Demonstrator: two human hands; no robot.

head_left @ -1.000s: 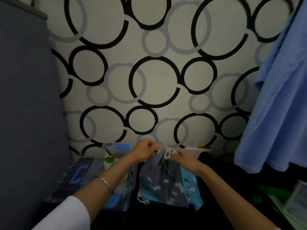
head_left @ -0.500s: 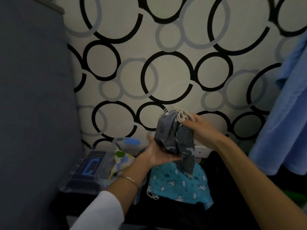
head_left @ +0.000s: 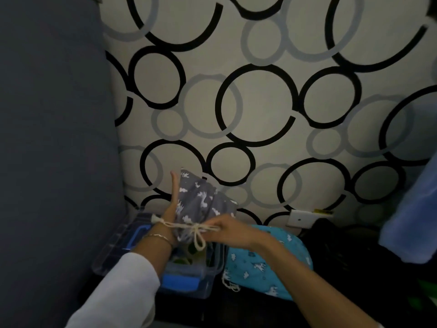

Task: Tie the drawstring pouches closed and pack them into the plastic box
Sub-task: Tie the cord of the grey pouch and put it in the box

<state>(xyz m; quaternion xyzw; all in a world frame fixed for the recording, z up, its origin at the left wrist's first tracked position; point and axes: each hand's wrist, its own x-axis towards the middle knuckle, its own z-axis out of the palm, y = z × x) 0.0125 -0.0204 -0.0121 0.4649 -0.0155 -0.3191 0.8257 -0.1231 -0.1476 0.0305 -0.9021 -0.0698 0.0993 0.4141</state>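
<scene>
We note a wall point(head_left: 260, 102) papered with black and grey rings, a plain grey panel point(head_left: 52, 138) on the left and a blue cloth point(head_left: 411, 221) hanging on the right. Below them lies a dark surface point(head_left: 343, 280), dimly lit.

The grey pouch point(head_left: 201, 202), printed with small white figures, is held up off the surface. In this view it sits above the open plastic box point(head_left: 201, 287). Its body points up and away, and its gathered neck points down toward the person. The pale drawstring point(head_left: 186, 225) is drawn tight around that neck. We see a knot with a loop hanging below it, and one tasselled end running left across the left wrist.

The right hand point(head_left: 229, 232) pinches the drawstring just right of the knot, with its fingers curled together on the cord. The left hand point(head_left: 170, 209) stands upright against the left side of the pouch. Its fingers point(head_left: 173, 185) are straight and close together and touch the fabric. We cannot see its thumb. A thin bracelet point(head_left: 157, 236) circles the left wrist, and a white sleeve point(head_left: 118, 287) covers the forearm below it.

The box is clear with a blue latch on its near wall. Something green shows inside, which we cannot identify. Its lid point(head_left: 113, 245), which has a blue handle, lies just beside it on the left. A teal pouch point(head_left: 260, 263) with a similar white print lies flat on the surface, just to the right of the box. A white socket plate point(head_left: 299, 218) sits low on the wall beyond it.
</scene>
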